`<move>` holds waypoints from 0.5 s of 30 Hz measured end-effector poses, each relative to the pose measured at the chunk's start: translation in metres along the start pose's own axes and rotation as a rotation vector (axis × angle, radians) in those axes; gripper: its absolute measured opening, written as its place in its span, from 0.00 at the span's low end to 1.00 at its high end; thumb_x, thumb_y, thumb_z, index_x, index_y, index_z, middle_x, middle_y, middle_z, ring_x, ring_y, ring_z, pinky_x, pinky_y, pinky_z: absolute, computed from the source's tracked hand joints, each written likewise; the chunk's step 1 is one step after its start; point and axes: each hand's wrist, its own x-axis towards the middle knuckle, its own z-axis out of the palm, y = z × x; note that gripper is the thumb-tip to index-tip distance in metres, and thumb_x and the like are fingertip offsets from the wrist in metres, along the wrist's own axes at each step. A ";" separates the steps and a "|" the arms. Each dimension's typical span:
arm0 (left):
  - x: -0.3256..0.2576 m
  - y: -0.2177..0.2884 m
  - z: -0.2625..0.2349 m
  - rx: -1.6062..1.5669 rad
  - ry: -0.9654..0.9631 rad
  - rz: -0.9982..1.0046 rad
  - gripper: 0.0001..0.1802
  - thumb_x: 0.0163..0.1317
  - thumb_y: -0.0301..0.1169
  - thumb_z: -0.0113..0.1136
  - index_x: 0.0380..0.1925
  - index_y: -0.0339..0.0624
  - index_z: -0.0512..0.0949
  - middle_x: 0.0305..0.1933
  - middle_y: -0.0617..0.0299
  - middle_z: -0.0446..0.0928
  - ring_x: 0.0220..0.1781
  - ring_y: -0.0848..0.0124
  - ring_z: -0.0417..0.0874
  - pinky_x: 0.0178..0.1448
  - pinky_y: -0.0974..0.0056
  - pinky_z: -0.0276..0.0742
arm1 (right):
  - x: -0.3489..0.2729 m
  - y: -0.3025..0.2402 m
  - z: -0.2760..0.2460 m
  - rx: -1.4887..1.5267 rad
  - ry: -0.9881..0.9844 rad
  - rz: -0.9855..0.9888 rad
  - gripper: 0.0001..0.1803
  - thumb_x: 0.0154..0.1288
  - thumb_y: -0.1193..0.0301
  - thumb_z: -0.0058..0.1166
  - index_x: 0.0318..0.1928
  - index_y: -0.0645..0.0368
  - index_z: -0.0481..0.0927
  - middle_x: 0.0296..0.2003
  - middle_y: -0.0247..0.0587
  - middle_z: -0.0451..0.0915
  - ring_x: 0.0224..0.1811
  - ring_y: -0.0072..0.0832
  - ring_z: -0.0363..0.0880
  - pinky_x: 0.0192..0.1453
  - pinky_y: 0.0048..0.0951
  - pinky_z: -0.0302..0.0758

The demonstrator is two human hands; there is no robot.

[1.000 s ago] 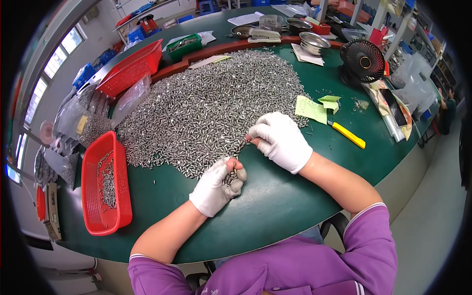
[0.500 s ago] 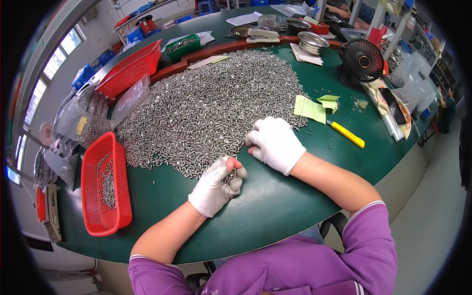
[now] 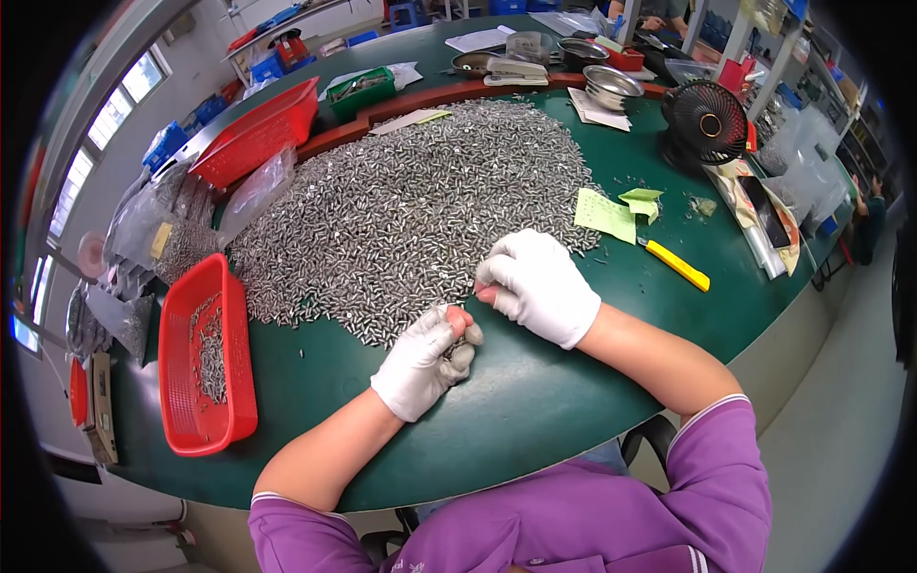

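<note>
A broad heap of small silvery metal pins [image 3: 411,201] covers the middle of the green table. Near its front edge my left hand [image 3: 420,368], in a white glove with bare fingertips showing, curls closed around a few of these pins, mostly hidden by the fingers. To the right, my right hand [image 3: 540,286], gloved the same way, is bent over the heap's near right edge with thumb and fingers pinched together. Whatever is between those fingertips is too small or hidden to make out. The two hands are close but apart.
A red basket [image 3: 244,435] with some pins stands at left; another red basket [image 3: 258,138] sits behind. Right of the heap lie a green paper note [image 3: 605,216] and a yellow cutter knife [image 3: 676,265]. A black fan [image 3: 705,122] and a phone [image 3: 764,212] are further right.
My right hand has shifted slightly nearer and turned, its thumb tip now showing more. The left hand's fingers have closed further, covering more of the pins.
</note>
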 end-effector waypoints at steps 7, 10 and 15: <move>0.001 -0.001 -0.005 0.060 -0.028 -0.043 0.12 0.68 0.39 0.59 0.45 0.46 0.76 0.33 0.70 0.77 0.25 0.84 0.69 0.27 0.79 0.62 | -0.002 -0.018 -0.002 0.067 -0.011 -0.126 0.10 0.50 0.66 0.66 0.34 0.51 0.82 0.33 0.36 0.78 0.37 0.40 0.77 0.41 0.40 0.74; 0.001 0.000 -0.002 0.044 -0.029 -0.031 0.12 0.69 0.40 0.57 0.45 0.46 0.75 0.34 0.68 0.76 0.26 0.82 0.70 0.28 0.78 0.62 | -0.002 -0.016 -0.003 0.071 -0.005 -0.085 0.09 0.50 0.68 0.64 0.35 0.51 0.82 0.31 0.36 0.79 0.36 0.40 0.77 0.41 0.40 0.74; -0.001 -0.002 -0.005 0.053 0.035 -0.016 0.16 0.69 0.45 0.55 0.47 0.47 0.75 0.38 0.65 0.76 0.24 0.78 0.64 0.29 0.73 0.60 | 0.000 0.003 0.000 -0.091 0.011 -0.011 0.08 0.49 0.73 0.61 0.33 0.51 0.84 0.29 0.38 0.80 0.32 0.40 0.79 0.35 0.40 0.76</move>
